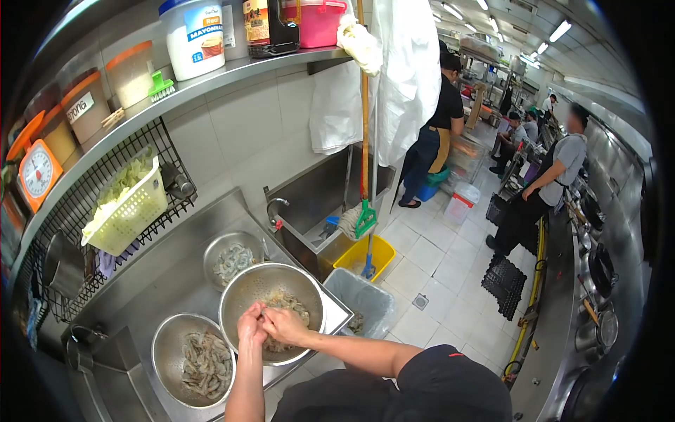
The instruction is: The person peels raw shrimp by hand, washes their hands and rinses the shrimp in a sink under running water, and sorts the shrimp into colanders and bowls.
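My left hand [251,326] and my right hand [287,326] meet over a perforated steel colander [238,287], fingers closed together on a shrimp that they mostly hide. Shrimp shells and heads [290,304] lie in this colander below them. To the left, a steel bowl [166,359] holds a heap of whole grey shrimp [206,364]. Behind the colander, a smaller steel bowl [211,247] contains pale peeled shrimp [236,261].
A steel sink [309,204] with a tap stands beyond the counter. A lined bin [362,299] and yellow bucket [380,257] sit on the floor at right. Above hangs a shelf [232,67] with jars. Co-workers [555,176] stand along the aisle.
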`<state>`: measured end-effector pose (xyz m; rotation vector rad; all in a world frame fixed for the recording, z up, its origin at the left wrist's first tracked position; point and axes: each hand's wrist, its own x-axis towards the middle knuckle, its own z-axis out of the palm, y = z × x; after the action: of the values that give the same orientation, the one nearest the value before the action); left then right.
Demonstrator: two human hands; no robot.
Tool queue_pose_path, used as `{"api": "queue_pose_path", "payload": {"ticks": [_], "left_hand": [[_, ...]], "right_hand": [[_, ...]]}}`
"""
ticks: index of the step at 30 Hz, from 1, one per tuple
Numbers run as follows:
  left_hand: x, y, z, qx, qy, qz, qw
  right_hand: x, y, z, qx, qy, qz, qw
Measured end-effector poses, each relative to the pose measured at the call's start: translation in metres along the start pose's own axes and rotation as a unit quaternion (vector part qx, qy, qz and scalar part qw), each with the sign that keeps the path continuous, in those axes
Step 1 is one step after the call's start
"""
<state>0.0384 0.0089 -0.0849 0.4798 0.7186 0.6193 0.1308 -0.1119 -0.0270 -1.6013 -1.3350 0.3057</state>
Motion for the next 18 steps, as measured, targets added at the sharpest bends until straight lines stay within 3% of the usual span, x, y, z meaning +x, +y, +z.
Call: {"api": "queue_pose_path", "payload": {"ticks": [4, 7, 10, 13, 16, 18], "left_hand": [[-0.006, -0.003, 0.003, 0.053, 0.025, 0.032, 0.998], [-0.026, 0.002, 0.01, 0.002, 0.017, 0.026, 1.0], [-0.024, 0.001, 0.003, -0.048, -0.019, -0.015, 0.999], [-0.026, 0.0, 0.013, -0.031, 0.028, -0.038, 0.998], [-0.023, -0.003, 0.004, -0.031, 0.04, -0.009, 0.999], [-0.014, -0.003, -0.015, 0.066, 0.036, 0.063, 0.995]], "right_hand": [[-0.003, -0.007, -0.008, -0.046, -0.011, -0.04, 0.998], [0.003, 0.002, -0.01, -0.037, 0.011, 0.002, 0.999], [0.005, 0.006, -0.005, -0.056, 0.0, 0.03, 0.998], [0.006, 0.007, 0.004, -0.058, -0.013, -0.007, 0.998], [0.002, 0.006, 0.011, -0.06, -0.029, 0.016, 0.998], [-0.002, 0.004, 0.012, -0.054, -0.059, 0.014, 0.997]]}}
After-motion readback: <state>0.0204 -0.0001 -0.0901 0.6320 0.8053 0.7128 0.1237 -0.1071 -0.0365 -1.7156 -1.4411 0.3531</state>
